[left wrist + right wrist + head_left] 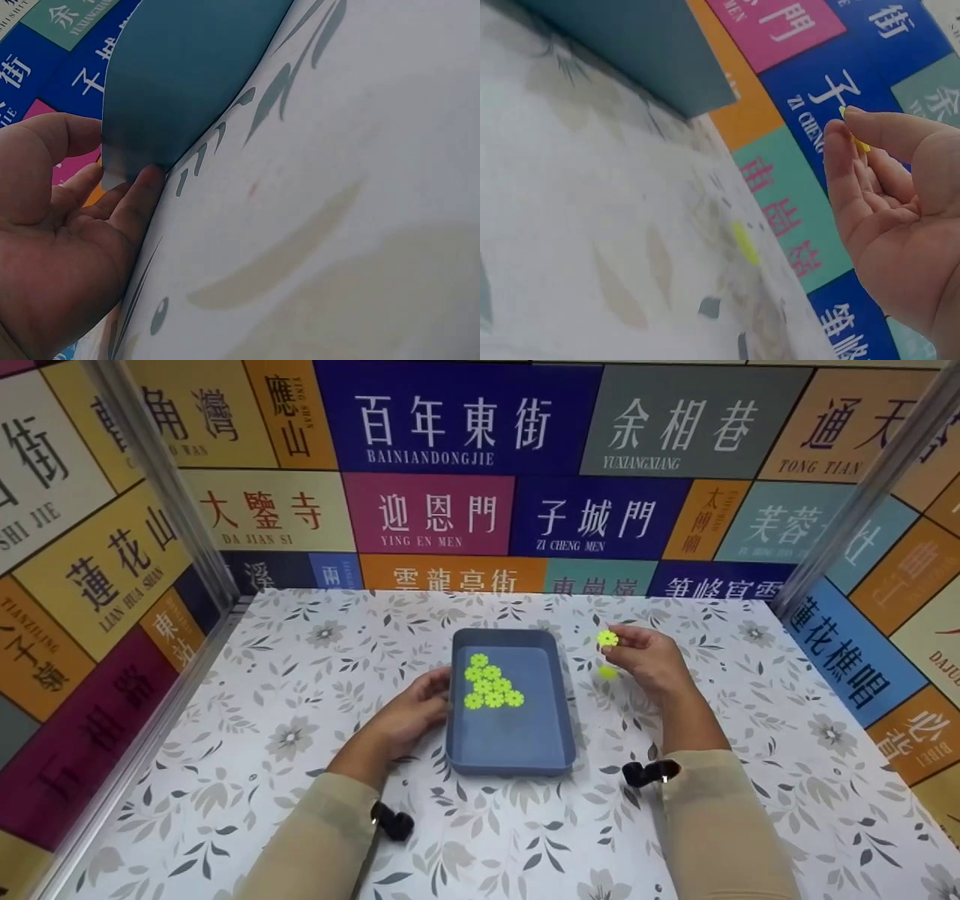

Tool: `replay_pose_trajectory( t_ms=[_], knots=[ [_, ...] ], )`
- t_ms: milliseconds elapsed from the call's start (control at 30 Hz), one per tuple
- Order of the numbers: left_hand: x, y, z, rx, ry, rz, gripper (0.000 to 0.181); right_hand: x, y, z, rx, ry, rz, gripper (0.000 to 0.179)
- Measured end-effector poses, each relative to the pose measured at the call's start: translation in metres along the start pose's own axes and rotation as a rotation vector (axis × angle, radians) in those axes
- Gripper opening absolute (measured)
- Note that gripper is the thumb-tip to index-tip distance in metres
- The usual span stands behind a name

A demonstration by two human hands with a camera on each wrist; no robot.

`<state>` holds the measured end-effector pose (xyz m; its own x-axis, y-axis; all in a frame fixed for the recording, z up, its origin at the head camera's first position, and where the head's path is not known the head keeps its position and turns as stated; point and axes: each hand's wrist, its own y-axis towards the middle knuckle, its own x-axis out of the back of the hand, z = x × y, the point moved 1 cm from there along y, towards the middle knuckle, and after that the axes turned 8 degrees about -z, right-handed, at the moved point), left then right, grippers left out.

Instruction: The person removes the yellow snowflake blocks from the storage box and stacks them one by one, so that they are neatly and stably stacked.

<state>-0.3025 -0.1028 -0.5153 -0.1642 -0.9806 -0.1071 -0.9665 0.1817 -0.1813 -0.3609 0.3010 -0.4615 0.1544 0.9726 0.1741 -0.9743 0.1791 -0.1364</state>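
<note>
A shallow grey-blue tray lies on the table, with several yellow-green flower-shaped pieces grouped in its upper left part. My left hand is at the tray's left side. In the left wrist view, its thumb and fingertips touch the tray's outer wall, fingers relaxed. To the right of the tray, my right hand pinches one flower-shaped piece between thumb and fingers, above the table. Beneath it, another yellow-green piece lies on the cloth; it shows blurred in the right wrist view.
A white cloth with grey leaves and flowers covers the table. Panels with large Chinese lettering stand behind and along both sides. Metal posts rise at the back corners. Small black devices sit at both sleeve cuffs.
</note>
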Motion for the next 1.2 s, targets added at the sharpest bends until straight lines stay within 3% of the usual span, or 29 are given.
replay_pose_trajectory(
  t_ms=[267,467,767,967,1200],
  knots=[
    [0.001,0.0,0.0,0.006,0.012,0.0,0.076,0.015,0.015,-0.026,0.001,-0.029,-0.005,0.061],
    [0.002,0.0,0.0,0.006,0.016,-0.004,0.077,0.022,0.021,-0.039,-0.003,-0.12,-0.015,0.06],
    [0.0,0.0,0.001,0.008,-0.001,0.001,0.077,0.025,0.009,-0.031,-0.043,-0.243,0.079,0.059],
    [0.001,-0.001,0.0,0.014,0.001,-0.003,0.077,0.027,0.022,-0.042,-0.005,-0.34,0.08,0.06],
    [0.001,-0.002,-0.001,0.009,0.013,-0.007,0.077,0.023,0.021,-0.04,0.035,-0.472,0.099,0.058]
  ],
)
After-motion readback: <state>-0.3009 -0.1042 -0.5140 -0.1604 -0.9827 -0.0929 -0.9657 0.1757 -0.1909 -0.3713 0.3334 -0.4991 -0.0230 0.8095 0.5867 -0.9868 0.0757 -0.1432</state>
